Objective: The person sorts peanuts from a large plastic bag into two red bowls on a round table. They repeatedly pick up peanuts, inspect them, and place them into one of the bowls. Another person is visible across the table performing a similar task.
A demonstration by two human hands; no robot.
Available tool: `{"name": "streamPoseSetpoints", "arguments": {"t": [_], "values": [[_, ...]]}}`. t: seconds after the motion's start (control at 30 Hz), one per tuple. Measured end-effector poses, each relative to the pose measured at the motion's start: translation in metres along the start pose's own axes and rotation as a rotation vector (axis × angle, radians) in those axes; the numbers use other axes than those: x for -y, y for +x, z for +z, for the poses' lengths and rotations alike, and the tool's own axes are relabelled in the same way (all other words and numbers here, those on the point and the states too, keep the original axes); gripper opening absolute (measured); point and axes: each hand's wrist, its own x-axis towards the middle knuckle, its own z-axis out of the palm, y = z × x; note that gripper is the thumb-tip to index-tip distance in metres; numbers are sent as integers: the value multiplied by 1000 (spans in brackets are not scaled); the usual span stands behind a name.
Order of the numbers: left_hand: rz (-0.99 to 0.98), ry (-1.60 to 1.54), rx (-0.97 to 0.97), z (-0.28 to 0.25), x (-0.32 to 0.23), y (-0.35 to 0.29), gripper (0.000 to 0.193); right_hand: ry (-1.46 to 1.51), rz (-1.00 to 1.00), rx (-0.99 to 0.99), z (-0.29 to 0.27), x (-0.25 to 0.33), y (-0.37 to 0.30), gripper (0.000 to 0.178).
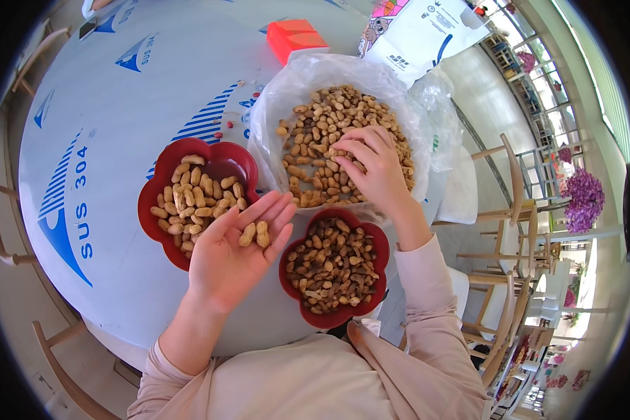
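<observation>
My left hand [232, 245] is turned palm up, its fingers stretched out, with a couple of unshelled peanuts [255, 234] resting on them. It overlaps the right edge of a dark red flower-shaped bowl [152, 231] holding pale peanuts. Over an opened clear plastic bag [267, 133] full of unshelled peanuts [315, 129], my right hand [376, 162] has its fingers curled and pinched round peanuts; how many is hidden. A second red flower-shaped bowl [326, 320], nearest my body, contains darker, smaller peanuts [332, 269].
An orange-red box [295, 38] stands behind the bag, near a white printed package [427, 38]. Small reddish bits [219, 134] lie on the blue-printed grey tabletop [112, 231]. Wooden chairs [514, 175] line the right side; another chair [66, 371] is at lower left.
</observation>
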Motion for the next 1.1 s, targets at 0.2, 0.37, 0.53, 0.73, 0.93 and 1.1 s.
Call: {"name": "streamPoseSetpoints", "arguments": {"t": [0.2,0.37,0.53,0.73,0.93,1.1], "values": [[-72,11,15,-5,6,2,48,459,-245,125,-18,82,4,24],[-72,-51,-105,0,6,0,44,42,75,-108,1,15,4,18],[-50,-57,-83,1,4,0,45,-264,164,19,3,-6,2,23],[-50,-71,-55,1,3,0,47,-305,135,144,5,-3,8,31],[-52,-85,-20,2,3,-1,50,-216,166,92,7,-1,6,30],[-48,-74,31,3,4,-2,54,501,361,-9,-5,25,-1,33]]}}
